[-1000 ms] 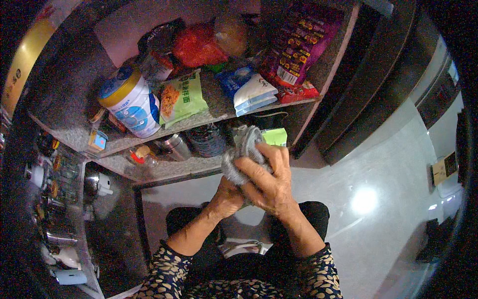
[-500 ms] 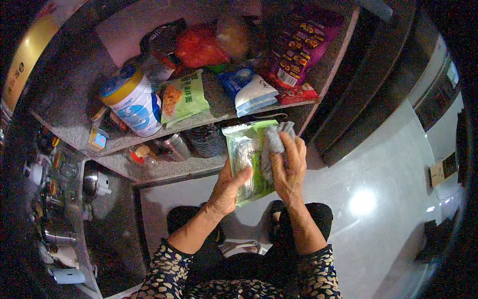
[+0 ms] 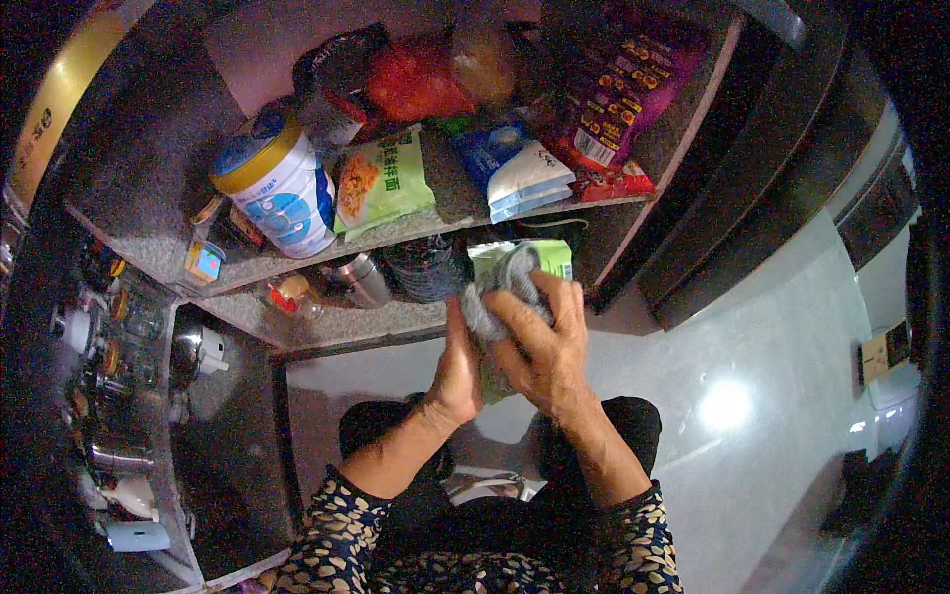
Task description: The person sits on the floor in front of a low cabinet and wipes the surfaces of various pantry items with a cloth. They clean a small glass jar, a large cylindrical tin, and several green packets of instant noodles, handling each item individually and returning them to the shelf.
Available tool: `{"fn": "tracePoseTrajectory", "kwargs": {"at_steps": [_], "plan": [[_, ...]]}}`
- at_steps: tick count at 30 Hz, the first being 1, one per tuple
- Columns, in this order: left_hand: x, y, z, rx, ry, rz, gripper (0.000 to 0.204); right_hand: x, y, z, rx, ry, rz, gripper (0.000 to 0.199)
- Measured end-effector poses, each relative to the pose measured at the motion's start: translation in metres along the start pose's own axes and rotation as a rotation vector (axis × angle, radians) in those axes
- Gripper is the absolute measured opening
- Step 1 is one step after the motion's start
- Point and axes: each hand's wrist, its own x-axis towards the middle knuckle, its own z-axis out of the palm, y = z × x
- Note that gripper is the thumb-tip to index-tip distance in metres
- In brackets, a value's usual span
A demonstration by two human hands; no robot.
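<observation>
A flat green plastic food packet (image 3: 556, 257) is held in front of the shelf, its near part mostly covered by my hands. My left hand (image 3: 457, 368) grips the packet by its left edge, thumb up along the side. Over the packet's face my right hand (image 3: 547, 348) presses a crumpled grey cloth (image 3: 480, 315), its fingers bent around it. A similar green noodle packet (image 3: 384, 183) lies on the shelf just beyond, beside a white tub (image 3: 282, 203) with a gold-rimmed blue lid.
On the granite shelf (image 3: 435, 220) are a blue-and-white bag (image 3: 515, 173), a purple bag (image 3: 623, 99), a red bag (image 3: 421, 79) and a small box (image 3: 206, 261). Below stand a steel container (image 3: 361, 282) and stacked dark bowls (image 3: 424, 269). Pots and jars fill the left rack.
My right hand and the cloth have moved left across the packet, from its right side towards my left thumb. The packet's clear window is now covered. The view has shifted slightly.
</observation>
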Motion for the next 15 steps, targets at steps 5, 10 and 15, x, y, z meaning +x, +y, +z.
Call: {"fn": "tracePoseTrajectory", "kwargs": {"at_steps": [5, 10, 15], "plan": [[0.001, -0.004, 0.003, 0.000, -0.055, 0.052, 0.071, 0.005, 0.001, 0.003, -0.002, 0.058, 0.060, 0.047], [0.002, 0.013, -0.002, -0.096, -0.012, 0.170, 0.080, -0.010, 0.000, -0.001, 0.114, -0.147, -0.052, 0.049], [0.000, 0.022, -0.001, -0.079, -0.069, 0.176, 0.065, -0.026, 0.002, -0.011, 0.222, -0.280, -0.136, 0.052]]}}
